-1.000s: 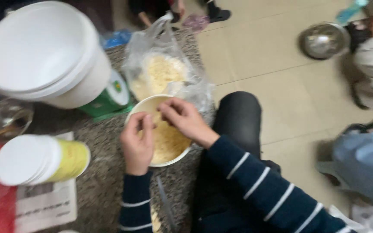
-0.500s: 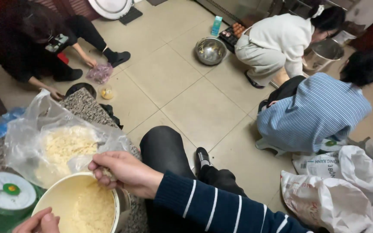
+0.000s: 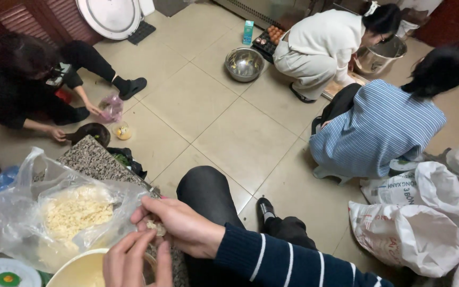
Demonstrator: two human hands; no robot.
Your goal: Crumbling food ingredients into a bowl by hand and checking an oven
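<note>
Since a second ago, right hand (image 3: 184, 226) lifted out of cream bowl (image 3: 78, 268), lower left of frame; fingers now pinching pale peeled piece (image 3: 159, 227) above rim. Left hand (image 3: 134, 263) just beside, fingers loosely curled, touching piece. Bag of peeled bits (image 3: 65, 215) behind bowl.

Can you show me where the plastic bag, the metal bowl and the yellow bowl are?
plastic bag (image 3: 33, 212), head view, on its clear side.
metal bowl (image 3: 244, 64), head view, on its inside.
yellow bowl (image 3: 78, 270), head view, on its rim.
</note>
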